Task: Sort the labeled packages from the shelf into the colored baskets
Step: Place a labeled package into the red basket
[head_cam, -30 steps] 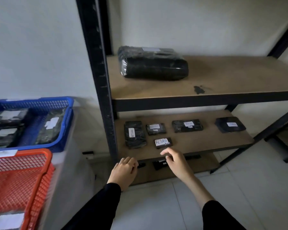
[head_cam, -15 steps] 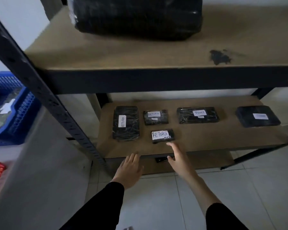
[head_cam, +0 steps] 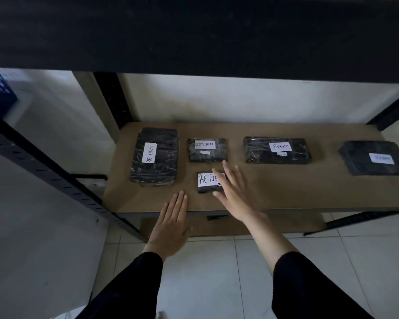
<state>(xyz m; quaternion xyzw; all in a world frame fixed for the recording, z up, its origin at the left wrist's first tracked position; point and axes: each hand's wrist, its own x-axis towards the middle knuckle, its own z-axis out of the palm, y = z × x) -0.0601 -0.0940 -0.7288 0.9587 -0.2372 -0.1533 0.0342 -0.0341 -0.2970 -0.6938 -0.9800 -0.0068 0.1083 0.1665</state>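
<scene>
Fingers of the right hand (head_cam: pixel 234 196) are spreading straight over the small front package (head_cam: pixel 209 181), covering the right end of its "RETU…" label and seemingly touching it, not curled round it. This package is lying nearest the shelf board's (head_cam: pixel 309 192) front edge, with bare board on its right. The left hand (head_cam: pixel 172 223) is hovering flat, fingers straight and together, over the front edge just left of it, holding nothing. Behind are sitting a tall package (head_cam: pixel 156 156), a small one (head_cam: pixel 207 150), a long one (head_cam: pixel 278 150) and, well apart, a far-right package (head_cam: pixel 376 161) with a blurred label.
</scene>
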